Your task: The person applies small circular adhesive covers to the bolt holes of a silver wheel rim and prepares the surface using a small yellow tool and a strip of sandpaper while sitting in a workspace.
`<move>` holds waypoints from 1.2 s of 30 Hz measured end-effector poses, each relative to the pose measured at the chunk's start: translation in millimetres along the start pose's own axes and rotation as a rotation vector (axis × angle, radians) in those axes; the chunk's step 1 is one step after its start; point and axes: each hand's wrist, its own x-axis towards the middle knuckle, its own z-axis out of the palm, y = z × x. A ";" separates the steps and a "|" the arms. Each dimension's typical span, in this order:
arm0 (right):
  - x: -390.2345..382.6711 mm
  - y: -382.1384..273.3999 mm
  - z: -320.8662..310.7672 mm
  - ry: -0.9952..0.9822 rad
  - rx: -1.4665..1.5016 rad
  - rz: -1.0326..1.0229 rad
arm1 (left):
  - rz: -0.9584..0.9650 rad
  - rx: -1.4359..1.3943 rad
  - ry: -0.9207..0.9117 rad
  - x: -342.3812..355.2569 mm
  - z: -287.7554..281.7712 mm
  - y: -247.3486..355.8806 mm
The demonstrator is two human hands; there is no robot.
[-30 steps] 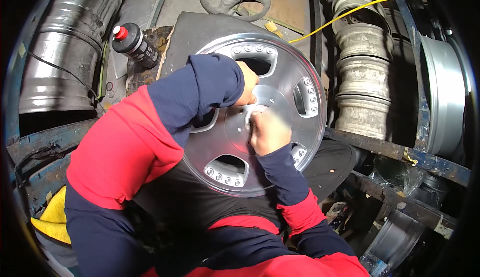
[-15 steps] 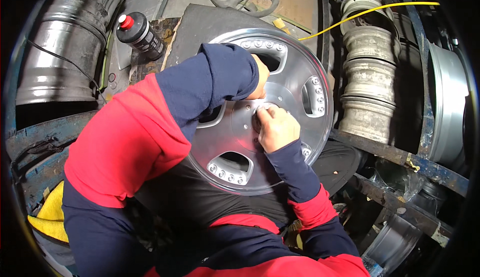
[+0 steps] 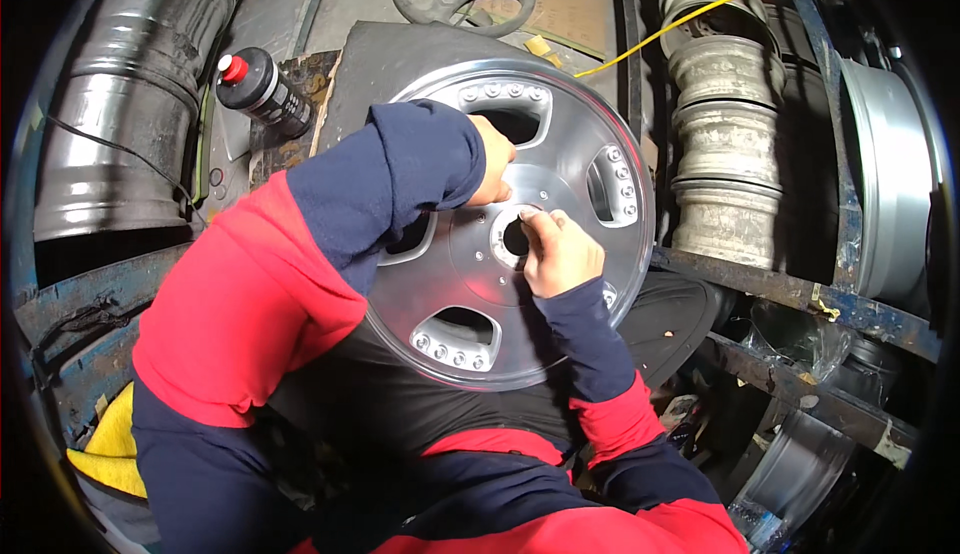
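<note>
A big silver wheel rim (image 3: 560, 169) lies tilted across the person's lap, its shiny face turned up, so both hands can get at the middle of it. Its far edge leans on a flat grey board (image 3: 400, 54) behind it — that likely keeps it from sliding away.

The right hand (image 3: 558, 252) sits just at the near right side of the round hole in the middle of the rim. Its fingers (image 3: 530, 219) are curled in and pressed close together at the edge of the hole, as if pinching something small. What it pinches is too tiny to make out. The left hand (image 3: 492, 162) rests on the rim just far and left of the same hole. Most of it hides behind the blue sleeve, so it is hard to say if it is spread or closed. It seems to steady the rim while the other hand works.

The rim is smooth and bright, almost like a mirror. It has wide flat spokes with long openings between them, and a row of small round bolts runs along each opening. A few little holes ring the middle hole.

On the far left a black bottle with a red cap (image 3: 262, 89) lies on its side. A stack of dull, old rims (image 3: 728, 154) stands on the right — well apart from the hands. A yellow cord (image 3: 720, 9) runs above them.
</note>
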 end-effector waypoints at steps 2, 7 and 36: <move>-6.3 -9.4 9.9 0.075 -0.013 0.048 | -0.042 -0.005 0.000 -6.7 -9.2 7.8; -1.0 -8.1 3.1 0.011 0.064 -0.010 | -0.020 0.004 0.000 -13.4 -3.3 -2.6; -55.8 25.9 6.2 0.248 1.464 0.643 | -0.067 0.299 -0.354 -22.3 -9.8 34.2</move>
